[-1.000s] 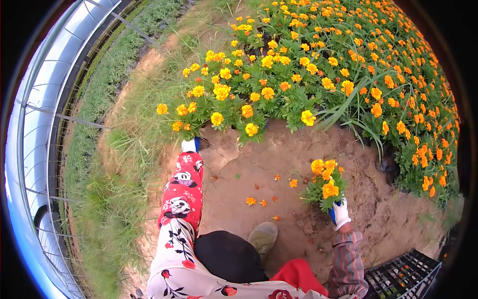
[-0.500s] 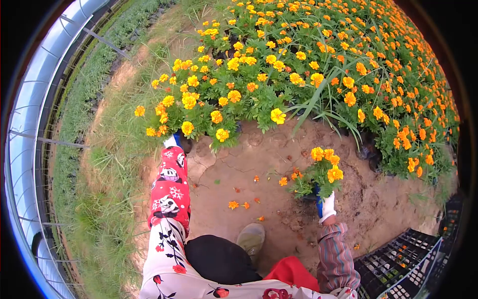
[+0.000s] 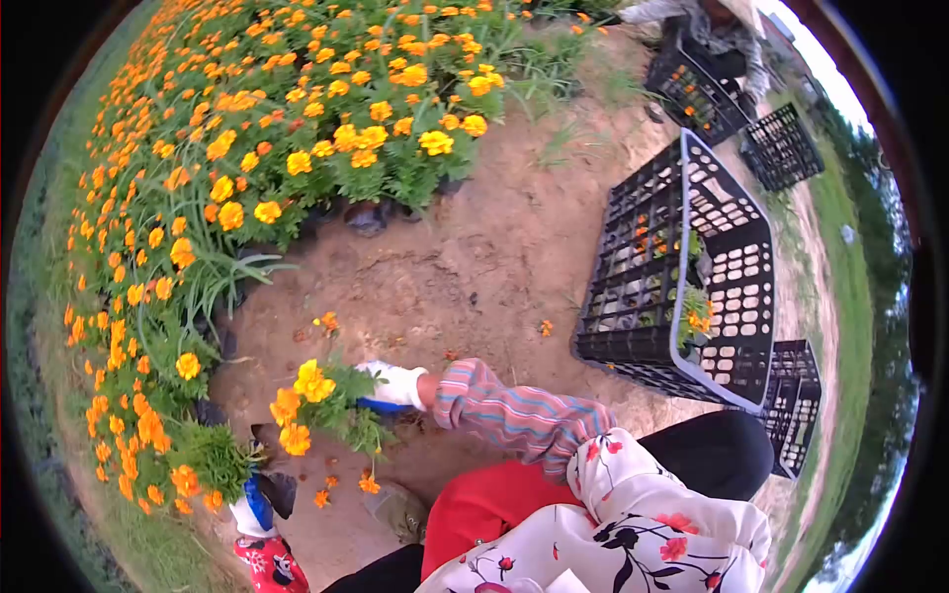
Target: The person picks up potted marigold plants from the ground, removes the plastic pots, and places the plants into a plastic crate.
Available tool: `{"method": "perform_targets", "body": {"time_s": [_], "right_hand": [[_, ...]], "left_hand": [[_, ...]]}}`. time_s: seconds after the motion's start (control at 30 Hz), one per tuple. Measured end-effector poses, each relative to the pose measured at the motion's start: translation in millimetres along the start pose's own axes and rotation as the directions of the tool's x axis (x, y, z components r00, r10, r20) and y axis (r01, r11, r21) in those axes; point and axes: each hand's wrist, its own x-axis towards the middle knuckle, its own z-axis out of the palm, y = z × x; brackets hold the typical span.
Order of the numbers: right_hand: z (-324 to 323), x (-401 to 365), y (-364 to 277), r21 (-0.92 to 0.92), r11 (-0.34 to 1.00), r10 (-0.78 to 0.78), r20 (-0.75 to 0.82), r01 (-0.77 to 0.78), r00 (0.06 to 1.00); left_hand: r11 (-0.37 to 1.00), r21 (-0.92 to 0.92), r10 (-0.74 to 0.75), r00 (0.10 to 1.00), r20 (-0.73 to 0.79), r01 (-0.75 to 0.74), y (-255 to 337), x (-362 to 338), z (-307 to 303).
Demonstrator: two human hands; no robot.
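Observation:
My right hand (image 3: 393,387), in a white and blue glove, is closed round the base of a marigold plant (image 3: 341,400) with several orange-yellow blooms. Its pot is mostly hidden by the glove and leaves. At the lower left, my left hand (image 3: 252,506), gloved the same way, grips another marigold plant (image 3: 213,460) by its dark pot (image 3: 280,491), at the edge of the flower bed. The fingers of this hand are only partly visible.
A dense marigold bed (image 3: 326,109) fills the upper left. A black plastic crate (image 3: 633,267) holding some plants stands on the right, with another crate (image 3: 791,395) behind it. Farther back, a person (image 3: 727,40) is beside more crates (image 3: 692,94). Fallen blooms dot the soil (image 3: 474,237).
My view has swung right, bringing the crates and another person into sight. The right hand still carries its marigold plant; the left hand is now on a potted marigold at the bed's edge.

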Motion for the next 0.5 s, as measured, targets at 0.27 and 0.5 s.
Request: {"method": "perform_targets", "body": {"time_s": [0.27, 0.5], "right_hand": [[-95, 1, -80, -0.403, 0.911, 0.144, 0.122, -0.084, 0.982], [-235, -50, -194, 0.609, 0.749, 0.202, 0.167, -0.262, 0.965]], "left_hand": [[0.972, 0.037, 0.234, 0.94, -0.248, -0.232, 145, 120, -14], [0.623, 0.162, 0.74, 0.51, -0.438, -0.765, 360, 195, -18]]}}
